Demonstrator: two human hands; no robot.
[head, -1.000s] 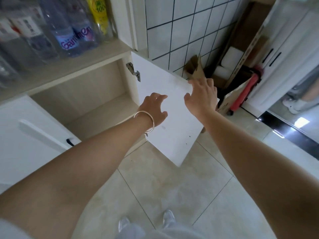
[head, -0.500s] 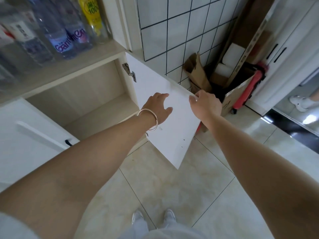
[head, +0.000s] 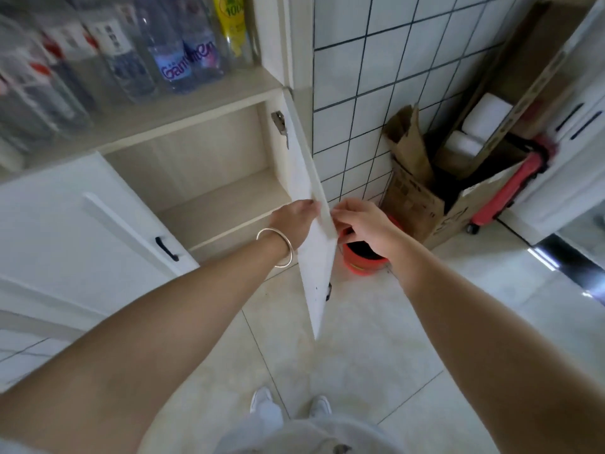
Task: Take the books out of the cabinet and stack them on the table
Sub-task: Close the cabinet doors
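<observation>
A: White door (head: 314, 257), edge-on to you now. Your left hand (head: 294, 221) presses flat against its inner face, and your right hand (head: 363, 224) has its fingers (head: 340, 213) curled over the outer edge, pinching the panel.

B: And the books? Where are they?

A: None show. The open compartment (head: 209, 178) of the cabinet has a bare pale shelf (head: 226, 201), and the shelf above carries only water bottles (head: 176, 60). The left door (head: 82, 224) beside it is closed, so you cannot tell what lies behind it.

B: So which step is this?

A: You seem to be working the door, either finishing with this compartment or swinging it aside; which way it goes, you cannot tell from here.

B: What does the next move call for?

A: Probably letting go of the panel and trying the black handle (head: 165, 249) on the left door. Mind the red bucket (head: 363, 257) just behind the open door.
</observation>
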